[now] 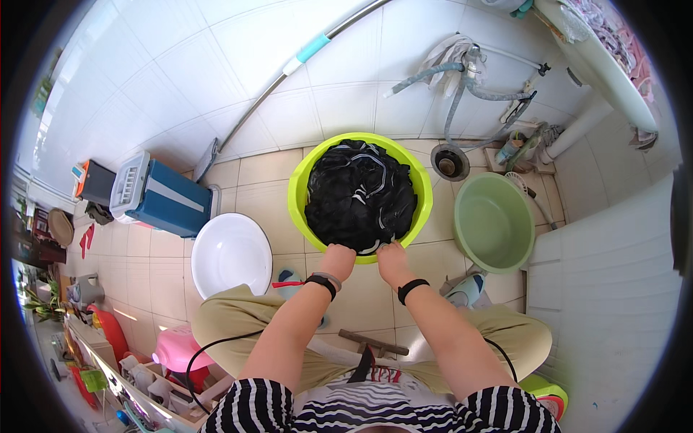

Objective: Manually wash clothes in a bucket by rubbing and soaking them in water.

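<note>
A lime-green plastic basin (299, 208) stands on the tiled floor in front of me. Wet-looking black clothing (360, 195) with white piping fills most of it in a crumpled heap. At the basin's near rim, my left hand (340, 261) is closed in a fist on the edge of the black cloth. My right hand (393, 262) grips the same cloth a little to the right, beside a strip of white piping. Both wrists wear dark bands, and the fingertips are mostly hidden in the cloth.
A white basin (231, 254) sits at left, a pale green tub (495, 222) at right. Beyond the tub are a floor drain (450, 162) and grey hoses (460, 108). A blue mop bucket (170, 197) and a mop pole (254, 111) stand by the wall.
</note>
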A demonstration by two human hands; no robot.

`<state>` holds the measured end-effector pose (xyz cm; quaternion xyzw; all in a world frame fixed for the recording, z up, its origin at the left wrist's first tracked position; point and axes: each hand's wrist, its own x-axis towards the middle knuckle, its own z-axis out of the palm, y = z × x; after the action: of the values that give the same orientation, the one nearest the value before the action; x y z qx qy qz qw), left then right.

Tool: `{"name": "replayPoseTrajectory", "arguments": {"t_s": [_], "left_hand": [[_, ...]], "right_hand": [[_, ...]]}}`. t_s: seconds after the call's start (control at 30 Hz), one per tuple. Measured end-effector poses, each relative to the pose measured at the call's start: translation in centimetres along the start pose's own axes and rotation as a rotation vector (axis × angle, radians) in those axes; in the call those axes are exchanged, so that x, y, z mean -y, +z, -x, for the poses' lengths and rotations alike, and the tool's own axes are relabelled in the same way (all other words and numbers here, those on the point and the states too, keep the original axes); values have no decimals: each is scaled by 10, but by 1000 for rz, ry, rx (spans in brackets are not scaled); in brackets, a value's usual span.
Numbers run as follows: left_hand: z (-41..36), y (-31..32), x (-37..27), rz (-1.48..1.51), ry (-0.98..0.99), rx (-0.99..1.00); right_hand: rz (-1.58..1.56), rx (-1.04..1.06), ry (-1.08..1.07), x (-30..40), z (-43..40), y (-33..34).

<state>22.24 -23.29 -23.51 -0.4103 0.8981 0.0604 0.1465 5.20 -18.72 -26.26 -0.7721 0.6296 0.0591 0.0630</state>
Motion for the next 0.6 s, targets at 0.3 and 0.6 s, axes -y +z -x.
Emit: {"name": "replayPoseTrajectory", "arguments": {"t_s": [0.3,0.6], "left_hand": [[46,39,-80,-37,273,192],[67,16,-138,381,499,393]], "right_hand": [[54,283,-49,-5,87,2],[-227,441,96,-32,115,-25]]}}
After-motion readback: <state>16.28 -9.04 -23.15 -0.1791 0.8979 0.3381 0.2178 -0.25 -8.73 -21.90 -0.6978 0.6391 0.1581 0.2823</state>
